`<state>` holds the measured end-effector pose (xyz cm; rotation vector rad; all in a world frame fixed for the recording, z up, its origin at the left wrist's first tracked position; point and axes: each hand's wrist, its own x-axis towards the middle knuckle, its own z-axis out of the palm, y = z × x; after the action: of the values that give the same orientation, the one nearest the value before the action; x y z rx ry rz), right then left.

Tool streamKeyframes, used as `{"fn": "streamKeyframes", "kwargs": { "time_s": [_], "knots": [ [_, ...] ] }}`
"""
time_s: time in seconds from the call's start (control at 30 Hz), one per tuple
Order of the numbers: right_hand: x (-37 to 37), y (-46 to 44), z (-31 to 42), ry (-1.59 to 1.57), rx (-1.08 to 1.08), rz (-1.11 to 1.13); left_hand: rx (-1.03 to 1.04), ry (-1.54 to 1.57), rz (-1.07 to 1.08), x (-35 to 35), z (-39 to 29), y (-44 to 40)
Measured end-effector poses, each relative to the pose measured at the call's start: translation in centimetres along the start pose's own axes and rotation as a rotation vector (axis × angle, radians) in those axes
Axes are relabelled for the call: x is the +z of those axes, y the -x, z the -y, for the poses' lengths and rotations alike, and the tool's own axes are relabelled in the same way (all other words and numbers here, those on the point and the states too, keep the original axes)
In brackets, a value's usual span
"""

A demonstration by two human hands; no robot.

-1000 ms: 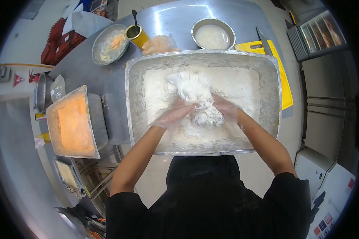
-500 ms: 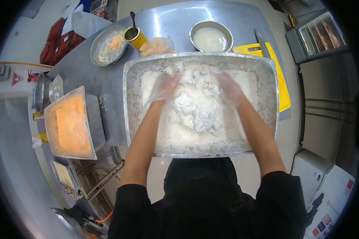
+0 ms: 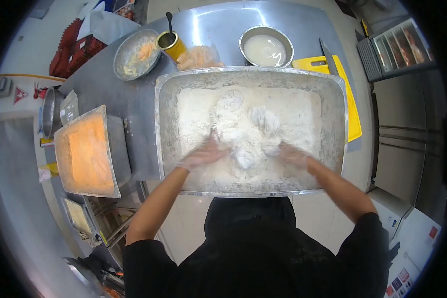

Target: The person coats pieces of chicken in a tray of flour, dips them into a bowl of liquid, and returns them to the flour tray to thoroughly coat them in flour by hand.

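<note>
A large metal tub [image 3: 333,114] in front of me holds a bed of white flour [image 3: 298,109]. Several lumpy pieces, thickly coated in flour, lie in it; one coated piece [image 3: 244,160] rests between my hands, and another coated piece [image 3: 265,119] is blurred farther up. My left hand [image 3: 208,151], in a clear plastic glove, is low in the flour with thumb and fingers apart. Opposite it, my gloved right hand [image 3: 292,155] reaches in from the right, fingers stretched toward the middle and partly smeared by motion. Neither hand visibly grips a piece.
Behind the tub stand a metal bowl of pale liquid [image 3: 265,49], a yellow can [image 3: 173,47] with a dark handle in it, a plastic bag [image 3: 198,57] and a bowl with residue [image 3: 134,57]. A knife [image 3: 328,54] lies on the yellow cutting board [image 3: 352,114]. Left sits an orange-powder tub [image 3: 87,154].
Both hands have come down toward the tub's near side. The heaped pieces in the middle have spread apart, and one now lies near the far side.
</note>
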<state>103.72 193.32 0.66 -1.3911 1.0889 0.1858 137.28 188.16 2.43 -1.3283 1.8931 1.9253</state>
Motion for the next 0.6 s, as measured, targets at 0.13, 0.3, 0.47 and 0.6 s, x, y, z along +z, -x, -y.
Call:
{"fn": "streamKeyframes", "kwargs": {
  "time_s": [0.13, 0.3, 0.47, 0.6],
  "knots": [
    [4.1, -4.1, 4.6, -0.976, -0.139, -0.38, 0.194, 0.299, -0.053, 1.5, -2.6, -1.7],
    [-2.2, -1.7, 10.5, -0.282, -0.017, -0.588, 0.222, 0.591, -0.204, 1.7, -3.5, -0.4],
    [-5.8, 3.8, 14.6, -0.004, -0.123, -0.637, 0.155, 0.183, -0.321, -4.6, -6.1, 2.4],
    [-8.9, 0.4, 6.4, -0.421, -0.074, -0.691, -0.046, 0.485, -0.563, -7.8, -3.6, -1.4]
  ]
}}
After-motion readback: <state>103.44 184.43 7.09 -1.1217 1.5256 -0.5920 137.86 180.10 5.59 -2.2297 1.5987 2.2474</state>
